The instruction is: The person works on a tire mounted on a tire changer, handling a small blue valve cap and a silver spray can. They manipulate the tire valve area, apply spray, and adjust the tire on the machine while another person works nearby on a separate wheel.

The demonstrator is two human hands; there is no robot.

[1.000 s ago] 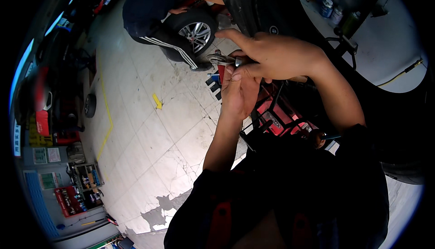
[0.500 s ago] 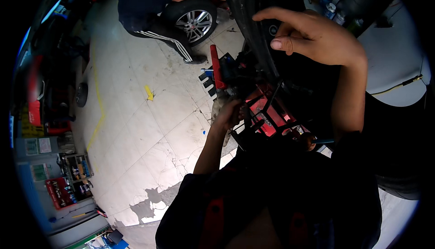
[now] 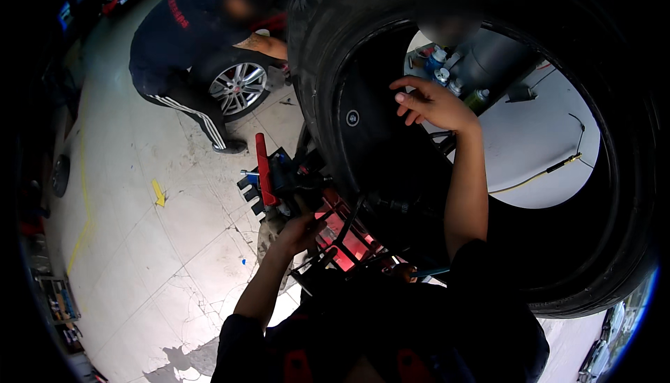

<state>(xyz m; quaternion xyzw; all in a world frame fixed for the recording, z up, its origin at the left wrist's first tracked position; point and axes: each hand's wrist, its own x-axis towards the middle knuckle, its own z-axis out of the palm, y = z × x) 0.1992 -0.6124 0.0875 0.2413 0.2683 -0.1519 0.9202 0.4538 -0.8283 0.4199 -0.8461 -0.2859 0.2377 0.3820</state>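
Note:
A large black tire (image 3: 558, 271) without a rim stands in front of me on the right. My right hand (image 3: 440, 107) is raised before its opening, fingers apart and loosely bent, with nothing in them. A small round pale-ringed patch (image 3: 352, 118) shows on the tire's dark inner wall, left of that hand. Lower left, my left hand (image 3: 299, 235) is closed beside a red and black metal stand (image 3: 340, 233); whatever its fingers hold is too dark to make out. Just above it rises a red upright handle (image 3: 264, 170).
At the upper left another person (image 3: 185, 41) bends over a wheel with a silver rim (image 3: 239, 88). Through the tire's opening, several cans (image 3: 440, 65) and a yellow hose (image 3: 534, 181) appear. A yellow arrow (image 3: 160, 193) marks the tiled floor.
My view has swung, so the tire shows far more fully and the stand sits further left and lower. My right hand is farther from the round patch. My left hand stays closed at the stand.

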